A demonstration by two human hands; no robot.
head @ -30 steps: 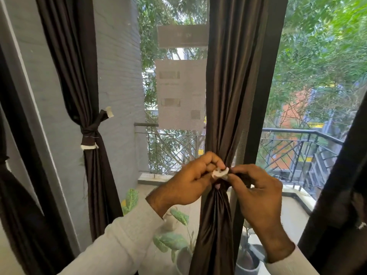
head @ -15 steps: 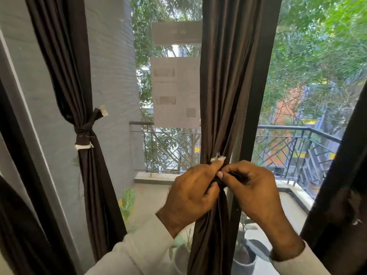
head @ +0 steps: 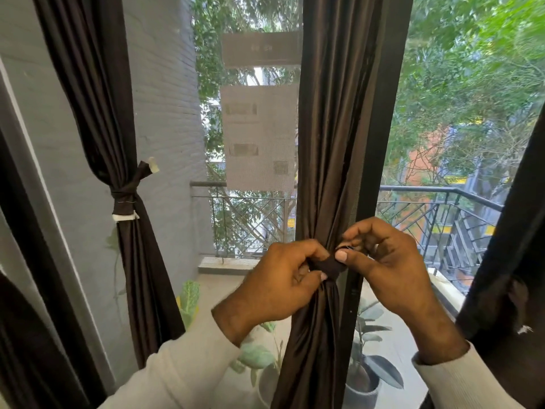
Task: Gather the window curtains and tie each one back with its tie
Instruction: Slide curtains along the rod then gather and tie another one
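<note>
head view: middle curtain [head: 327,143] gathered beside the dark window frame [head: 380,113], cinched at mid height by a dark tie [head: 328,267]. left hand [head: 283,281] curled round the tie's left part, fingertips buried in the folds; right hand [head: 383,270] pinching the tie's right end, thumb on top. knot itself mostly hidden behind both hands. left curtain [head: 100,113] already bound with its own tie [head: 125,196], pale tab poking up. far-right curtain [head: 516,261] cut off by the edge. papers on the glass [head: 259,137] too blurred to read.
</note>
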